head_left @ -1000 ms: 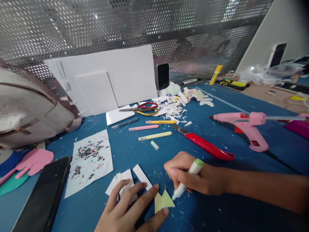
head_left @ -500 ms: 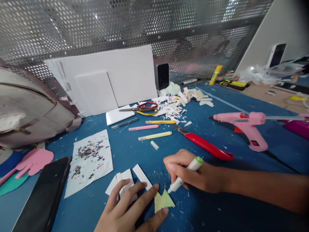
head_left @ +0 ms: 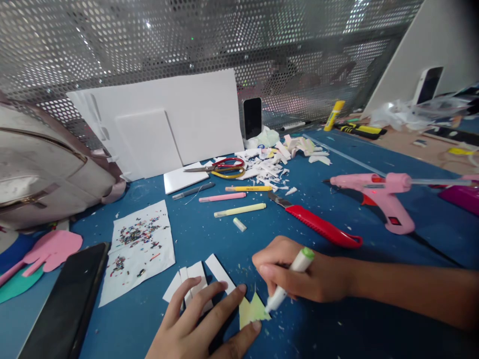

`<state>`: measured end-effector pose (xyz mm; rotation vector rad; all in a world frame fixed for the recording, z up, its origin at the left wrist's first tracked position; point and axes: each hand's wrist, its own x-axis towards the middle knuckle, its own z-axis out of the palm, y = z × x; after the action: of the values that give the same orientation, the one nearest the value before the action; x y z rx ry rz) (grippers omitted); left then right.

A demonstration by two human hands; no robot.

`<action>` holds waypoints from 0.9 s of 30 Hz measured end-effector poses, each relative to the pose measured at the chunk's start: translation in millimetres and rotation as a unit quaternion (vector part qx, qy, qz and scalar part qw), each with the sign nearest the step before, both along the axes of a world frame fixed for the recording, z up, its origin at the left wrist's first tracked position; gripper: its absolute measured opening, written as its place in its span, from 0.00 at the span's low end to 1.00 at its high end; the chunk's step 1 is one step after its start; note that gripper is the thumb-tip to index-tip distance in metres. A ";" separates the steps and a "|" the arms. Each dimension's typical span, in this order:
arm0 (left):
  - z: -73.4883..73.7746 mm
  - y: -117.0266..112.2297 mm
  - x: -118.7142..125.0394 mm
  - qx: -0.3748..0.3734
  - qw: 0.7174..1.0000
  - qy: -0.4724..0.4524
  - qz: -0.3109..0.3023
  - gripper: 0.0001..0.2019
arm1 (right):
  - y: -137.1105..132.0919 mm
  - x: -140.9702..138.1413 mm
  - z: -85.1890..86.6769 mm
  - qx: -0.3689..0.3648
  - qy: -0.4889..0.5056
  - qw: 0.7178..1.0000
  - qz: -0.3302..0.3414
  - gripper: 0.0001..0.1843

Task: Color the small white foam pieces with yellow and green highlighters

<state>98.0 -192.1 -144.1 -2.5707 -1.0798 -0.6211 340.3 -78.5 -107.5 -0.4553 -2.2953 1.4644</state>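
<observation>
My right hand (head_left: 299, 276) is closed round a white marker with a green end (head_left: 290, 279), its tip touching the right edge of a small pale green paper cut-out (head_left: 255, 310) on the blue table (head_left: 209, 234). My left hand (head_left: 204, 324) lies flat with fingers spread, pressing the cut-out's left side and some white paper strips (head_left: 194, 278). The cut-out is partly hidden under my fingers.
A red utility knife (head_left: 318, 227), pink glue gun (head_left: 377, 197), several pens (head_left: 239, 209), scissors (head_left: 220, 167) and paper scraps (head_left: 277, 159) lie beyond. At left are a paper with confetti (head_left: 138, 249), a black phone (head_left: 63, 304) and a bag (head_left: 48, 169). White boards (head_left: 164, 124) lean on mesh.
The marker tip swung left onto the cut-out's upper edge, then back down to its lower right edge. My left hand has stayed in place.
</observation>
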 end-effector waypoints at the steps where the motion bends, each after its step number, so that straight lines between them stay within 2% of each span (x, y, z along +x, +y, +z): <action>1: 0.2 0.1 -0.2 -0.001 1.000 0.001 -0.001 0.19 | 0.0 -0.1 0.5 0.007 0.000 1.000 -0.001 0.26; 4: 1.3 0.4 -1.0 -0.006 1.000 0.004 -0.007 0.20 | -0.6 -0.1 1.6 -0.001 -0.013 1.000 -0.018 0.25; 7: 3.0 0.4 -1.9 -0.010 1.000 0.013 -0.010 0.20 | -1.2 0.4 1.7 -0.005 -0.011 1.000 -0.002 0.26; 10: 4.4 0.2 -2.4 -0.018 1.000 0.021 -0.010 0.20 | -1.4 0.5 1.0 -0.003 -0.017 1.000 -0.024 0.25; 13: 4.9 0.2 -2.4 -0.020 1.000 0.019 -0.010 0.20 | -1.5 0.1 0.3 -0.010 -0.011 1.000 -0.005 0.25; 16: 4.8 0.8 -2.2 -0.018 1.000 0.016 -0.011 0.20 | -1.8 -0.2 0.5 -0.009 -0.016 1.000 -0.026 0.24; 19: 3.9 1.4 -1.6 -0.011 1.000 0.011 -0.013 0.20 | -2.0 0.0 0.4 -0.010 -0.014 1.000 -0.008 0.24; 27: 1.8 1.4 -0.2 -0.004 1.000 -0.001 -0.005 0.18 | -1.3 0.8 -1.9 0.009 -0.017 1.000 -0.012 0.23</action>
<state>97.9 -190.7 -142.2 -2.5839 -1.0739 -0.6217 341.1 -79.8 -109.4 -0.5041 -2.3209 1.4334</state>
